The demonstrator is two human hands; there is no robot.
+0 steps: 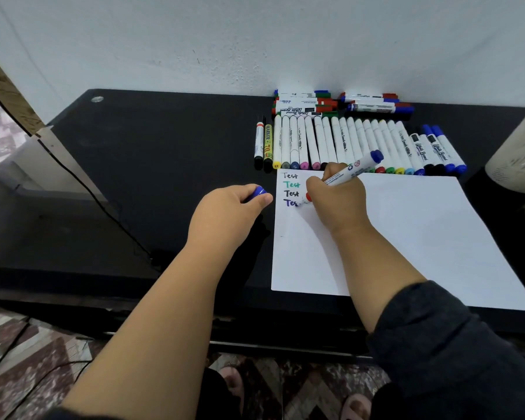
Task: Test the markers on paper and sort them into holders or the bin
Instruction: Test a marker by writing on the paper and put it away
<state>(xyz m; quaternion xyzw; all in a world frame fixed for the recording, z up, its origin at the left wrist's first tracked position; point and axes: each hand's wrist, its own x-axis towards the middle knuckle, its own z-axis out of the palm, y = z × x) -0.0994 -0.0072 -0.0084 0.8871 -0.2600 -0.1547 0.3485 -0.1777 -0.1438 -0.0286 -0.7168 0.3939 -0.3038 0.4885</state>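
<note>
Here, the right hand point(335, 195) holds a marker point(350, 171), seemingly writing on paper point(406, 231).

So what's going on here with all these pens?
A person is trying out markers on a sheet of paper. The right hand holds a blue whiteboard marker and is partway through a fourth "Test" below three finished ones. The left hand holds the blue cap just off the sheet. A row of markers lies behind the paper on the black table, with more stacked by the wall.
</note>
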